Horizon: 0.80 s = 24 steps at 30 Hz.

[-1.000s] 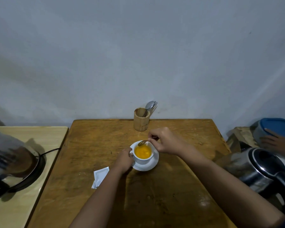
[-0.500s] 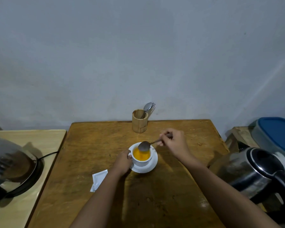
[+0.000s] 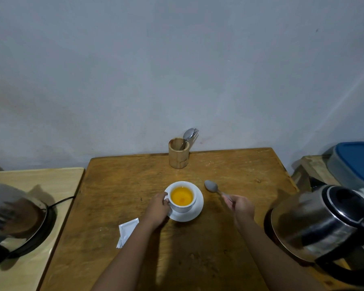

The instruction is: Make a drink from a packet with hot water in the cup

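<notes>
A white cup [image 3: 183, 207] full of orange drink stands on a white saucer [image 3: 194, 215] in the middle of the brown wooden table [image 3: 198, 259]. My left hand [image 3: 158, 211] grips the cup by its handle on the left side. My right hand [image 3: 241, 207] holds a metal spoon [image 3: 213, 187] by its handle, its bowl low over the table just right of the saucer. A torn white packet [image 3: 127, 231] lies flat on the table, left of my left forearm.
A wooden holder [image 3: 178, 153] with cutlery stands at the table's far edge by the wall. A steel kettle [image 3: 322, 225] sits at the right edge. Another kettle on a black base [image 3: 13, 223] is on the pale side table at left. A blue-lidded container [image 3: 355, 162] is far right.
My right hand lifted the spoon out of the cup and carried it to the right, down toward the table beside the saucer. My left hand stayed on the cup handle.
</notes>
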### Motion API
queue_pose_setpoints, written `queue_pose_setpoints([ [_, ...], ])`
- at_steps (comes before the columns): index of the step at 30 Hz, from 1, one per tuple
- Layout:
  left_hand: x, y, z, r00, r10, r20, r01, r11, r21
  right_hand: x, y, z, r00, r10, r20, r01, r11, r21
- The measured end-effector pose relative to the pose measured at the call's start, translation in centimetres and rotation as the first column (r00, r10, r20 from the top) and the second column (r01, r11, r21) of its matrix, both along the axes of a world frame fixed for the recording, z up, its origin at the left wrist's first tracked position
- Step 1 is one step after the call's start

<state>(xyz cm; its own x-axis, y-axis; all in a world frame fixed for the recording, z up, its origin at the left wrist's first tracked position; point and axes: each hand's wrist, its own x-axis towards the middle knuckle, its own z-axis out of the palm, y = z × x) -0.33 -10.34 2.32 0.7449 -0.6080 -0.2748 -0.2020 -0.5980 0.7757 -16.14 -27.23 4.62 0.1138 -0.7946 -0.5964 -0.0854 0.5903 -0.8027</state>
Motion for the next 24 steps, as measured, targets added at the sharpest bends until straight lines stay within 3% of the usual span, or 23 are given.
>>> queue_pose_setpoints([
  [6,0.1,-0.1,0.0,1.000,0.007,-0.016,-0.007,1.000,-0.001,-0.6,0.5,-2.6,0.879,0.375,-0.296,-0.386,0.922,0.023],
  [10,0.0,-0.1,0.0,1.000,-0.001,0.002,0.001,1.000,-0.021,-0.5,1.8,-1.9,0.734,0.480,-0.481,-0.570,0.820,-0.052],
  [12,0.0,-0.1,0.0,1.000,-0.009,0.023,0.010,1.000,-0.027,-0.5,2.3,-1.9,0.643,0.504,-0.576,-0.671,0.733,-0.108],
  [18,0.0,0.0,-0.2,0.999,-0.031,0.029,0.031,0.999,-0.012,-1.2,2.9,-2.9,0.506,0.537,-0.675,-0.830,0.517,-0.211],
  [24,0.0,0.0,-0.2,0.998,-0.041,0.054,0.041,0.999,0.012,-1.4,3.1,-2.7,0.463,0.550,-0.695,-0.870,0.434,-0.235],
])
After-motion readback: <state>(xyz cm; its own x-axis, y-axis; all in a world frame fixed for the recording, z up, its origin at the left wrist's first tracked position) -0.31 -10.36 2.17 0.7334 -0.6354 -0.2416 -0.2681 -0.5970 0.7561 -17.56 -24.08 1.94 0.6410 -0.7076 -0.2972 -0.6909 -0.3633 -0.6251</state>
